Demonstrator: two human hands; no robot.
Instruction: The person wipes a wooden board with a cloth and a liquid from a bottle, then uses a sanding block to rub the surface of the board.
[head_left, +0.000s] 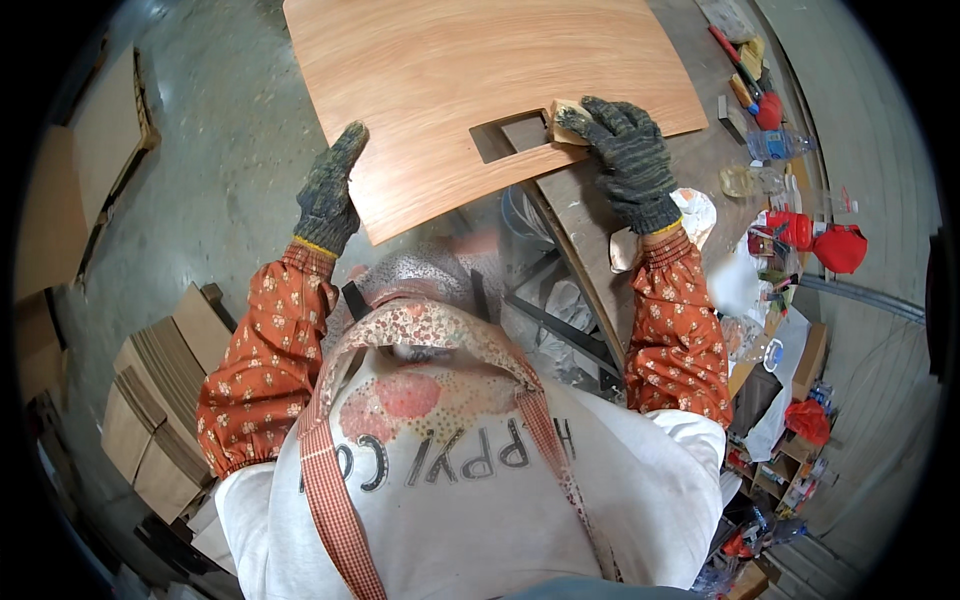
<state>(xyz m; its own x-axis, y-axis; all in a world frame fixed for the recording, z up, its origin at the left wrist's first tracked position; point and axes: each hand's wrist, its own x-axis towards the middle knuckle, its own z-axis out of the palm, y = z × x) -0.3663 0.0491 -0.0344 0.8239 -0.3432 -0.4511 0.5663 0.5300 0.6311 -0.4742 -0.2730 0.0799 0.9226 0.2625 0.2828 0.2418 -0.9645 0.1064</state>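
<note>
A curved wooden panel (430, 110) with light grain lies in front of me, tilted, with a rectangular cutout (515, 137) near its closest edge. My left hand (332, 185), in a dark knitted glove, grips the panel's left edge, thumb on top and fingers hidden beneath. In the same kind of glove, my right hand (632, 160) is closed on a small tan block (568, 120), pressed to the panel at the right end of the cutout. The block looks like a sponge or sanding block; its exact kind is unclear.
The panel partly overlaps a grey-brown worktable (585, 215). Along the right lie a clear plastic bottle (780, 145), a red cloth-like item (840, 248) and a white rag (695, 215). Stacked brown boards (150, 420) stand on the floor to the left, beyond them cardboard (100, 165).
</note>
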